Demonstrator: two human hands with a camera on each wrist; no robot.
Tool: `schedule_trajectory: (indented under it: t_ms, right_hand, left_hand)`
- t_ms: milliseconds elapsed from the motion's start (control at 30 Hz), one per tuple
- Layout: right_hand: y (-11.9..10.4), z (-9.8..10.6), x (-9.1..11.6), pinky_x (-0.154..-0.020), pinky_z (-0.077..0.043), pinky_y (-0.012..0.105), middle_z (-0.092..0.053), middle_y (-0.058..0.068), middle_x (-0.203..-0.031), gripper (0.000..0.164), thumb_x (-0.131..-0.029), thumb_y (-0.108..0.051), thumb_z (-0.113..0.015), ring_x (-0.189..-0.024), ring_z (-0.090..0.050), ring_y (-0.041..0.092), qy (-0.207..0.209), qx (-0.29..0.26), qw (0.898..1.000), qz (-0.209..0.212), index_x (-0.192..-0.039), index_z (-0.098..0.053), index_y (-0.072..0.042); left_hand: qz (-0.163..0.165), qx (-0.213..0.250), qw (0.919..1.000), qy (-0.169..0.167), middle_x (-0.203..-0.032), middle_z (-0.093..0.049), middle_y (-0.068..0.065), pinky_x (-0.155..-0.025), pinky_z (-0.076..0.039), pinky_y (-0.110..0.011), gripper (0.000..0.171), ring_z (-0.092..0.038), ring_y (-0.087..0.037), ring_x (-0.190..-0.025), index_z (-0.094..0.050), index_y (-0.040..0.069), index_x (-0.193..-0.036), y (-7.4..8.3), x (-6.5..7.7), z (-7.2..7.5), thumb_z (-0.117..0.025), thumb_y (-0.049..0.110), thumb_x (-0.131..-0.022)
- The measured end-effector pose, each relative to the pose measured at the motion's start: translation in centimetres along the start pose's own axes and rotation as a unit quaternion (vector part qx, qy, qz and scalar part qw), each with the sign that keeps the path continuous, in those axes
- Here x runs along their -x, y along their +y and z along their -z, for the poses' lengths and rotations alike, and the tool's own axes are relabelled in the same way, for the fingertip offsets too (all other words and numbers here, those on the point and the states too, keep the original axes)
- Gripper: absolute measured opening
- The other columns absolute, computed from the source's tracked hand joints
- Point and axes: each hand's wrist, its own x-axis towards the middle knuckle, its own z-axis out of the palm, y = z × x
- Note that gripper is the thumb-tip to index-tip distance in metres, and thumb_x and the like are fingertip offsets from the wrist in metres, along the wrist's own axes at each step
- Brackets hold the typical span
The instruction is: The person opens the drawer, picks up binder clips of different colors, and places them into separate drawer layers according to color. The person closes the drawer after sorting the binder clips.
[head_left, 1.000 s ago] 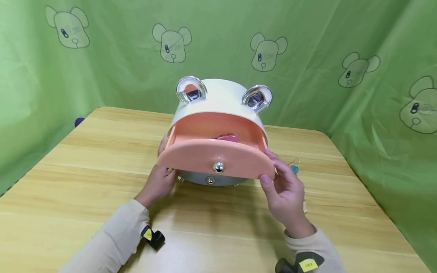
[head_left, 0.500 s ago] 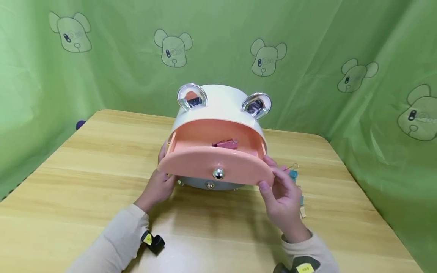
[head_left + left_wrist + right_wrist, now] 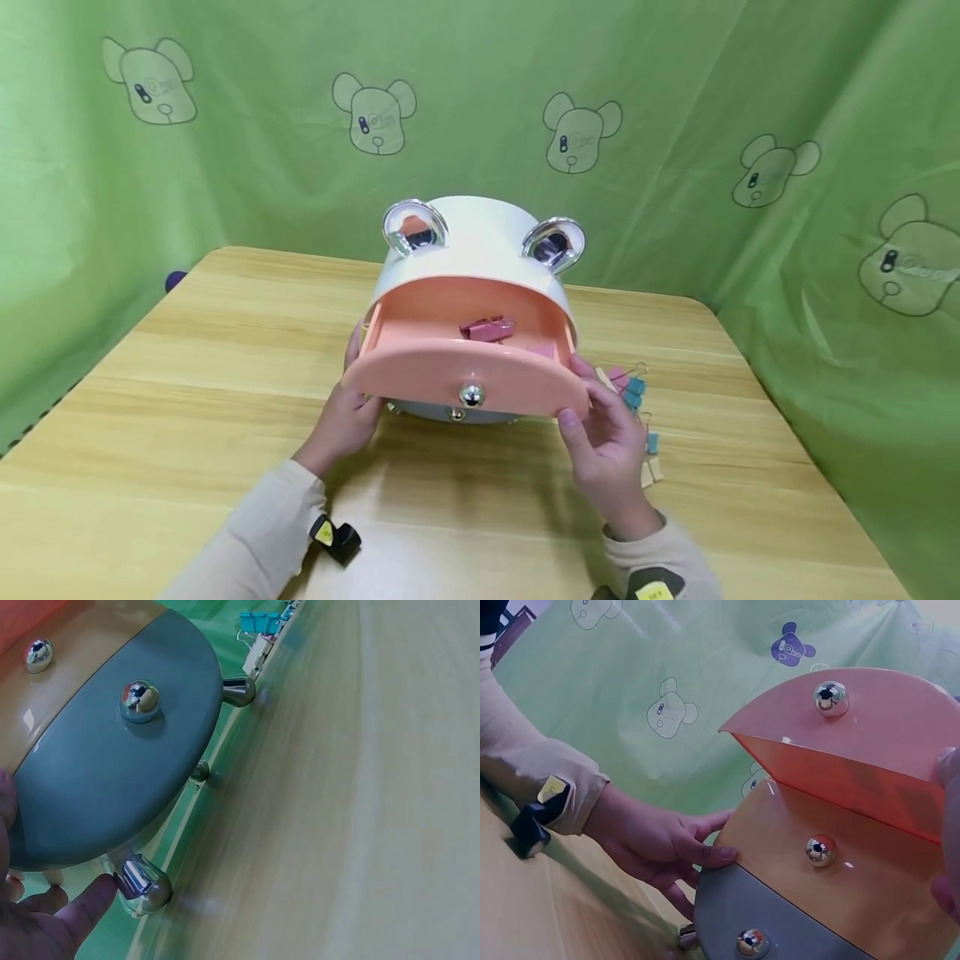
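Note:
A white rounded drawer organizer (image 3: 480, 237) with two silver ears stands on the table. Its pink top drawer (image 3: 412, 375), with a silver ball knob (image 3: 472, 395), is pulled partway out. Inside lie pink binder clips (image 3: 489, 330), partly hidden by the drawer front. The tan middle drawer (image 3: 780, 832) and the grey bottom drawer (image 3: 172, 772) are closed. My left hand (image 3: 347, 425) grips the organizer's left side, its thumb on the front near the middle and grey drawers' seam. My right hand (image 3: 611, 467) pinches the right end of the top drawer's front, thumb below and fingers behind.
Several binder clips lie on the wooden table (image 3: 187, 417) right of the organizer: a pink clip (image 3: 618, 377), blue clips (image 3: 633, 392) and a cream clip (image 3: 651, 472). A green curtain (image 3: 480, 50) with bear outlines hangs behind. Silver feet (image 3: 142, 885) support the organizer.
The whole scene sits lower in the head view, and more of the drawer's inside shows. My right hand has shifted slightly left, uncovering more table clips. Both hands keep their hold.

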Motion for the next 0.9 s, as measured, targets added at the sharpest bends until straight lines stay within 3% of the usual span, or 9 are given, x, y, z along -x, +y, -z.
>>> schedule_trajectory:
  t_ms: [100,167,367,533,733,900]
  right_hand:
    - [-0.2,0.2,-0.1,-0.099,-0.044,0.033,-0.053,0.022,-0.135,0.027,-0.091,0.007,-0.058,-0.126,-0.05,0.029,-0.005,0.004,1.0,0.0,-0.115,-0.054,0.018]
    - [-0.3,0.4,-0.2,-0.099,-0.044,0.034,-0.054,0.023,-0.134,0.028,-0.091,0.006,-0.06,-0.127,-0.049,0.03,-0.012,0.001,1.0,0.0,-0.114,-0.054,0.019]
    - [-1.2,1.3,-1.2,-0.097,-0.046,0.032,-0.059,0.021,-0.128,0.028,-0.088,0.003,-0.067,-0.124,-0.052,0.028,-0.048,0.042,0.998,-0.025,-0.108,-0.057,0.019]
    - [-2.4,2.1,-2.3,-0.093,-0.048,0.026,-0.06,0.017,-0.128,0.024,-0.087,0.006,-0.067,-0.123,-0.054,0.024,-0.079,0.073,0.992,-0.063,-0.109,-0.062,0.014]
    - [-3.1,2.7,-2.9,-0.097,-0.045,0.029,-0.061,0.014,-0.128,0.021,-0.088,0.009,-0.063,-0.126,-0.051,0.022,-0.114,0.079,0.988,-0.072,-0.109,-0.064,0.01]
    - [-3.5,3.2,-3.1,-0.095,-0.047,0.028,-0.063,0.011,-0.125,0.022,-0.087,0.012,-0.062,-0.122,-0.055,0.02,-0.124,0.085,0.985,-0.086,-0.108,-0.064,0.01]
  left_hand:
    - [0.001,-0.002,1.0,-0.002,-0.161,0.011,-0.008,-0.113,-0.022,-0.044,0.051,-0.022,-0.028,-0.142,-0.035,0.0,-0.148,0.2,0.1,-0.1,-0.05,0.004,-0.099]
    - [0.006,0.001,1.0,-0.001,-0.161,0.007,-0.009,-0.113,-0.022,-0.044,0.057,-0.024,-0.028,-0.141,-0.026,0.001,-0.151,0.3,0.1,-0.1,-0.05,0.005,-0.099]
    - [0.026,0.018,0.9995,0.005,-0.158,-0.021,-0.013,-0.112,-0.025,-0.044,0.077,-0.032,-0.028,-0.138,0.002,0.009,-0.155,0.5,0.1,0.0,-0.05,0.004,-0.099]
    - [0.039,0.03,0.9988,0.008,-0.154,-0.031,-0.017,-0.11,-0.028,-0.049,0.08,-0.039,-0.032,-0.134,0.0,0.012,-0.155,0.7,-0.2,0.5,-0.053,0.001,-0.096]
    - [0.085,0.03,0.9958,0.012,-0.15,-0.036,-0.02,-0.103,-0.035,-0.056,0.086,-0.048,-0.039,-0.124,-0.011,0.015,-0.153,1.2,-0.3,1.4,-0.062,-0.002,-0.086]
    - [0.094,0.044,0.9946,0.003,-0.154,-0.027,-0.022,-0.108,-0.03,-0.053,0.09,-0.037,-0.042,-0.133,-0.015,0.014,-0.151,1.7,-0.8,2.2,-0.067,-0.005,-0.079]
